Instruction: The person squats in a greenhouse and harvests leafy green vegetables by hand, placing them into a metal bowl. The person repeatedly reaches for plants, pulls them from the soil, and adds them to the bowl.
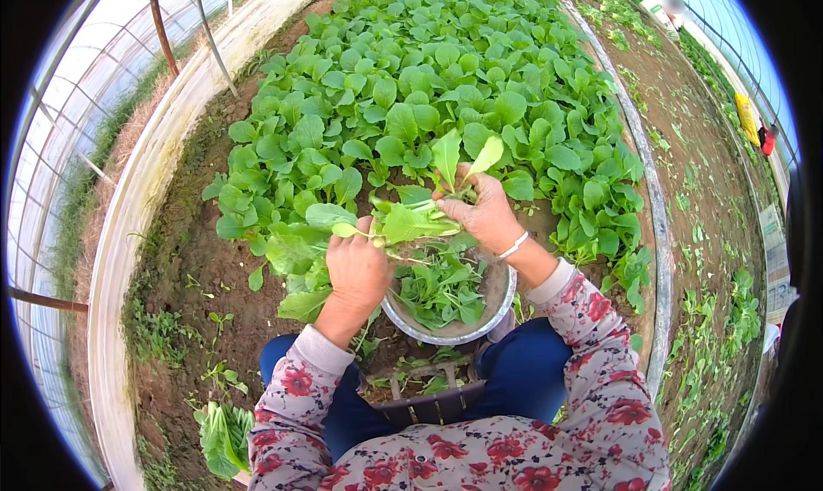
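My left hand [358, 259] grips a bunch of leafy green vegetable plants [302, 250], leaves spreading to its left and stems to its right. My right hand [479, 205], with a white band at the wrist, has its fingers closed on a few small leafy plants [448, 157] at the root ends of that bunch. Below both hands stands a round metal basin [443, 338] with loose green leaves [443, 288] in it. Some fingertips are hidden by leaves.
A dense bed of leafy greens [411, 99] grows ahead. A bundle of picked greens [224, 436] lies at lower left. A dark plastic crate or stool [437, 406] is between my knees. A grey hose or strip [652, 189] runs along the right; another person [669, 9] is far off.
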`<state>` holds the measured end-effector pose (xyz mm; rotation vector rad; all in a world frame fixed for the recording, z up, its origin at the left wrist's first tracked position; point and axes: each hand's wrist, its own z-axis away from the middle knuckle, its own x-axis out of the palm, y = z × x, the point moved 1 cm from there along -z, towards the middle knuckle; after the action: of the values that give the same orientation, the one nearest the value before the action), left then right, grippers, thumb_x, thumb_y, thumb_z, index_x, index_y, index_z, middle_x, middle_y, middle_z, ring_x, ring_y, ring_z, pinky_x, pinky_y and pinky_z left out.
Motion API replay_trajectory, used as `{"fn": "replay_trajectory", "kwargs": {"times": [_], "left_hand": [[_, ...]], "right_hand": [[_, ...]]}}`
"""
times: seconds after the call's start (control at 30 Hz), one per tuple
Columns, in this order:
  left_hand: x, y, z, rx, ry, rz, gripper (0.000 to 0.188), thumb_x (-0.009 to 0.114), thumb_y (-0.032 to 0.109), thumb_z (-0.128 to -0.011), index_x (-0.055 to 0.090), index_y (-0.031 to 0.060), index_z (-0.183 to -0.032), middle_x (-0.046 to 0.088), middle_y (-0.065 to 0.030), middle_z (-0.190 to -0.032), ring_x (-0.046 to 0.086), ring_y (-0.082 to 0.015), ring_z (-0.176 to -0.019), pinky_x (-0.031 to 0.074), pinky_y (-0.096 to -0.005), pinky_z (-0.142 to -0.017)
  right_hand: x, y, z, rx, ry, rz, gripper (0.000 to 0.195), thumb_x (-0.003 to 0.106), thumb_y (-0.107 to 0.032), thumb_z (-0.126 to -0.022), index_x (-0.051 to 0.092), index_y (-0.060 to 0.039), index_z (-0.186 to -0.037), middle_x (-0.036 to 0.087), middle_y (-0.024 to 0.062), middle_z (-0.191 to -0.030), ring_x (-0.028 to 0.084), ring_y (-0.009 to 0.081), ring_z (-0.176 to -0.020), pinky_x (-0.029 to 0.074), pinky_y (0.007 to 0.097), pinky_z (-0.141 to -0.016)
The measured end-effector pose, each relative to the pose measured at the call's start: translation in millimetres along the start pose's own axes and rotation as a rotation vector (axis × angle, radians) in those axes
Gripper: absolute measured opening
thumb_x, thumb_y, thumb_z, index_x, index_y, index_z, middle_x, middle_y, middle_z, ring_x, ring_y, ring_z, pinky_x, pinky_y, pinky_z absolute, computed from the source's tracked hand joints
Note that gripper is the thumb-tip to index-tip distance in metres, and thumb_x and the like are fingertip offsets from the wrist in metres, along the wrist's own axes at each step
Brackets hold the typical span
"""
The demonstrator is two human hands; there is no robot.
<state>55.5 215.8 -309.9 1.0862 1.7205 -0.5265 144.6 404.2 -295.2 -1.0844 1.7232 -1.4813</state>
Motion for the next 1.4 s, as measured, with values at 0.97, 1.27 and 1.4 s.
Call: {"fn": "replay_trajectory", "kwargs": {"times": [0.97,1.27,1.4], "left_hand": [[-13,1,3,-0.024,0.008,-0.113,0.036,0.076,0.029,-0.062,0.060,0.0069,-0.085,0.058,-0.0094,-0.077,0.061,-0.0276,-0.067,0.044,-0.0368,-0.062],[-7,-5,-3,-0.219,0.018,0.051,0.043,0.079,0.034,-0.060,0.057,0.0047,-0.082,0.060,-0.0107,-0.081,0.059,-0.0339,-0.064,0.048,-0.0420,-0.060],[-11,-5,1,-0.212,-0.031,-0.003,0.043,0.079,0.035,-0.060,0.058,0.0046,-0.082,0.061,-0.0109,-0.080,0.060,-0.0342,-0.064,0.048,-0.0416,-0.061]], "right_hand": [[-17,40,12,0.144,0.073,0.231,0.019,0.060,-0.014,-0.086,0.064,0.0043,-0.092,0.063,0.0046,-0.071,0.055,0.0112,-0.063,0.045,0.0258,-0.060],[-54,50,17,0.146,-0.308,0.151,0.043,0.062,-0.018,-0.086,0.047,0.0024,-0.121,0.064,0.0090,-0.093,0.059,0.0165,-0.090,0.049,0.0321,-0.077],[-19,16,15,0.320,-0.310,0.056,0.021,0.060,-0.016,-0.088,0.061,0.0016,-0.101,0.062,0.0034,-0.076,0.057,0.0098,-0.068,0.048,0.0229,-0.062]]}}
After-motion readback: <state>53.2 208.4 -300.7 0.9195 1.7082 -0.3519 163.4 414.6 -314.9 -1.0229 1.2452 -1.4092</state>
